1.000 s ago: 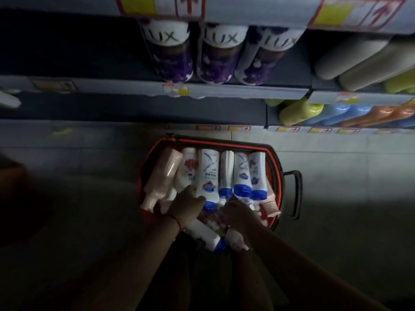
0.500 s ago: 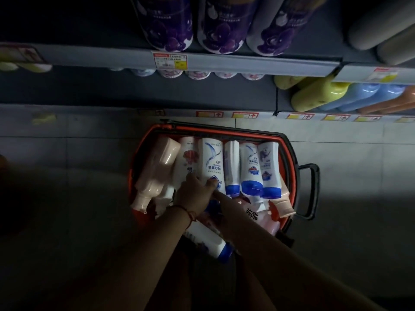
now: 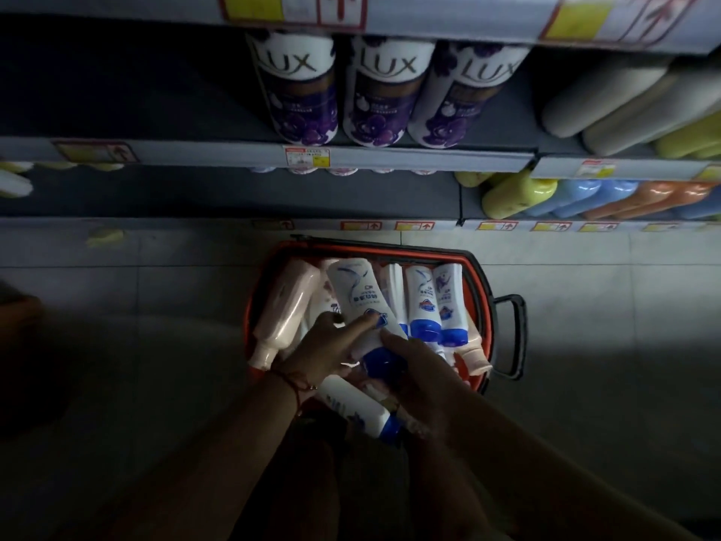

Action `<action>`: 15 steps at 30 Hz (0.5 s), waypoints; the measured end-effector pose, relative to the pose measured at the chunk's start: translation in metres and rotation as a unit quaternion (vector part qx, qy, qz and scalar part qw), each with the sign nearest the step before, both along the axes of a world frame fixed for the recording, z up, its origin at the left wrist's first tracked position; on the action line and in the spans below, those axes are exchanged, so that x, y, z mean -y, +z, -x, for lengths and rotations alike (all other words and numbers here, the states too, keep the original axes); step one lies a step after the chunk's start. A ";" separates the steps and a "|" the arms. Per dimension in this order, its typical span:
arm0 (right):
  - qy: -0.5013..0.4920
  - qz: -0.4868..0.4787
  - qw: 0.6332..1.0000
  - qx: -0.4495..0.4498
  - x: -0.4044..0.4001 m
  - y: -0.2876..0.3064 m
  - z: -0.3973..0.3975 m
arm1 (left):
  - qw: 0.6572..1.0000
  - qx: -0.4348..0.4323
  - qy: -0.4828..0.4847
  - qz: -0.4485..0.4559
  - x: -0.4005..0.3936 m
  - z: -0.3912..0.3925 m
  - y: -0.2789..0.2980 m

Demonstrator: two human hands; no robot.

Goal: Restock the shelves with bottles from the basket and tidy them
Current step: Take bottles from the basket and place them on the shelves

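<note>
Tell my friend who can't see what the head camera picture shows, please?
Two hands, the left hand and right hand, hold a white bottle with a blue cap tilted above a red basket full of bottles on the floor. Behind stand dim store shelves with three purple LUX bottles and yellow, blue and orange ones.

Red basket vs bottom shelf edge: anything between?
Head view: only bare grey floor tile between the red plastic basket and the bottom shelf's label strip.
</note>
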State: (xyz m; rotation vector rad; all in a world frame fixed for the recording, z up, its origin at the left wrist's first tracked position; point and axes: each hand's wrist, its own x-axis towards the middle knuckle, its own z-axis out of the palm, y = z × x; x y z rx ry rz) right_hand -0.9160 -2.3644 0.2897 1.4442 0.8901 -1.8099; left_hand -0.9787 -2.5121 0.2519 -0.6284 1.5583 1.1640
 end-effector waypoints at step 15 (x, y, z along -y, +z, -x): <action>0.092 -0.100 0.954 -0.265 -0.033 0.242 0.060 | 0.973 -0.139 0.124 -0.136 0.074 0.101 0.246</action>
